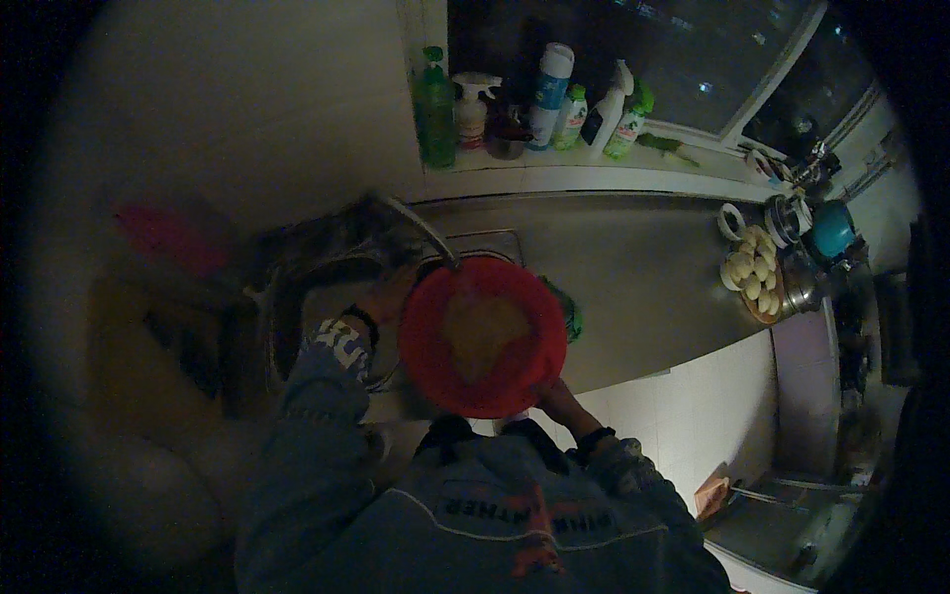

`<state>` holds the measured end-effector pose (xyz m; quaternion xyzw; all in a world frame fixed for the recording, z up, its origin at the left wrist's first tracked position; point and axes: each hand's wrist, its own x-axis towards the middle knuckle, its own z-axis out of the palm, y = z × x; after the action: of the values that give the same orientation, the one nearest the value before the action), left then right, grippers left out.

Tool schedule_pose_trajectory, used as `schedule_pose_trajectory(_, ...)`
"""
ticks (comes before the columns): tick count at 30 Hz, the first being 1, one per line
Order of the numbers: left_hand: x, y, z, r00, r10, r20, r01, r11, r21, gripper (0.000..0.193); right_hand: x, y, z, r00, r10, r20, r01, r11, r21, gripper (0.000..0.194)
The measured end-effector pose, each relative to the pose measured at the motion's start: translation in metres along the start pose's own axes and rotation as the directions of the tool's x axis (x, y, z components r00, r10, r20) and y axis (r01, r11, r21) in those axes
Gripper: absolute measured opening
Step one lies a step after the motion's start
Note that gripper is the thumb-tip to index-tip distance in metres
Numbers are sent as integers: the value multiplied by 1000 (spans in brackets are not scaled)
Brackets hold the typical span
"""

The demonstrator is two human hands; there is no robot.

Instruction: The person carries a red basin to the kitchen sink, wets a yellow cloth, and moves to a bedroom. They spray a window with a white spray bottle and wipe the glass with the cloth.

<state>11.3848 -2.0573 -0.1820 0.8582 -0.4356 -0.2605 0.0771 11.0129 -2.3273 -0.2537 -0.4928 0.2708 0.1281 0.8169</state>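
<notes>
A red plastic basin is in front of me, above the right part of the sink. Something pale brown and blurred, perhaps cloudy water, lies in its bottom. My right hand grips the rim at the near right, with part of the fingers hidden by the basin. Against the basin's left side is my left hand, dark and blurred; its fingers cannot be made out clearly. The metal faucet spout reaches over the far rim, and a faint stream seems to fall from it.
Left of the basin, the sink bowl shows. A green plastic bag lies behind the basin's right edge. Several cleaning bottles line the windowsill. Pale, dough-like pieces sit on a board at the right end of the steel counter.
</notes>
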Motion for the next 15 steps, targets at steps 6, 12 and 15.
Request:
schedule_pose_trajectory(6, 68, -54, 49, 988, 126, -85, -116, 986, 117, 65, -9, 4, 4, 991, -132, 16, 133, 991, -24, 66)
schedule_pose_trajectory(12, 74, -56, 39, 981, 146, -129, -145, 989, 16, 49, -14, 4, 9, 992, -40, -120, 24, 990, -138, 64)
schedule_pose_trajectory(15, 57, -20, 0, 998, 16, -65, -38, 935, -352, 42, -19, 11, 7, 994, -98, -54, 91, 987, -135, 63)
